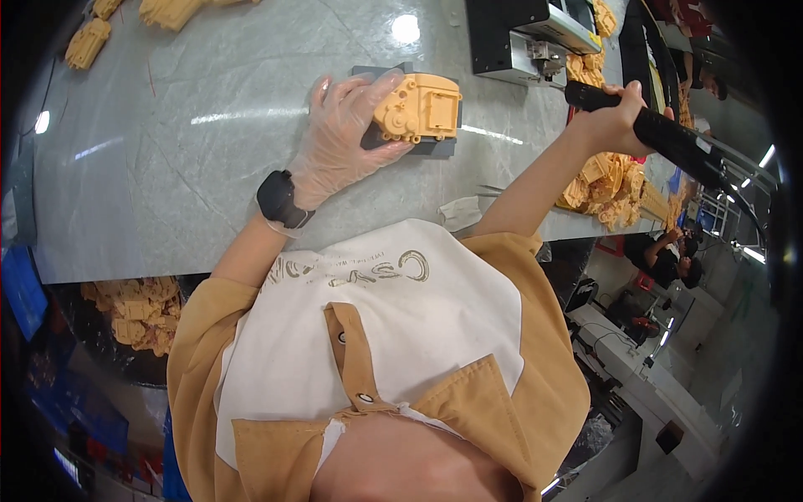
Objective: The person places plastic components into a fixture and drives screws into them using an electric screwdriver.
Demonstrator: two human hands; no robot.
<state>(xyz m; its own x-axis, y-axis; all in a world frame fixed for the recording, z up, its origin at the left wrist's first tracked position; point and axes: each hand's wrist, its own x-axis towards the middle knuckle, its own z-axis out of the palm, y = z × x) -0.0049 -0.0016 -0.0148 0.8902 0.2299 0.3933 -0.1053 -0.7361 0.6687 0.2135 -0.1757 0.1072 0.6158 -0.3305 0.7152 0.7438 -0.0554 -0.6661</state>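
Note:
My left hand [336, 130], in a thin clear glove, is closed around the left side of an orange plastic housing [422, 107]. The housing rests on a dark grey fixture block [442, 150] at the far middle of the table. A square recess and round raised parts show on its upper face. To the right, my bare right hand [615, 125] grips a black electric screwdriver [682, 146] around its body. It is held up, apart from the housing, and its bit cannot be made out.
A black machine with a metal mechanism [544, 58] stands at the far right of the grey table [209, 167]. Orange parts [615, 188] are heaped beyond my right forearm. More orange parts [138, 309] fill a black-lined container at lower left. Tweezers [489, 192] lie near a white scrap [460, 213].

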